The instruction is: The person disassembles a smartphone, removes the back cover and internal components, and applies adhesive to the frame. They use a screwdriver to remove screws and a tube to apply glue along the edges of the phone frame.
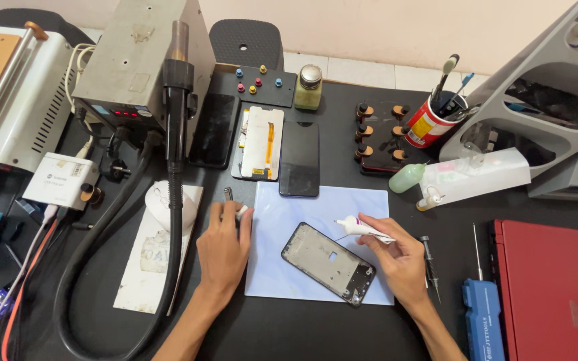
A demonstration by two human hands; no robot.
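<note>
Head view shows your right hand (pixel 401 257) pinching a white glue tube (pixel 362 229), its tip just over the phone frame (pixel 329 263) lying on the pale blue mat (pixel 282 217), while your left hand (pixel 223 249) rests at the mat's left edge, fingers curled on a small white piece (pixel 241 211). Farther back on the tabletop (pixel 302 327), a red cup (pixel 428 124) holds brushes and tools, with a glass jar (pixel 309 87) and a green squeeze bottle (pixel 408 178) nearby.

Hands working over a phone frame on a pale blue mat

The right hand (pixel 401 257) is holding a white glue tube (pixel 362 229), its tip pointing left above the phone frame (pixel 328 263), which is lying on the mat (pixel 282 220). The left hand (pixel 224 249) is resting at the mat's left edge, fingers touching a small tool (pixel 229 194) on the black counter (pixel 302 327).
</note>
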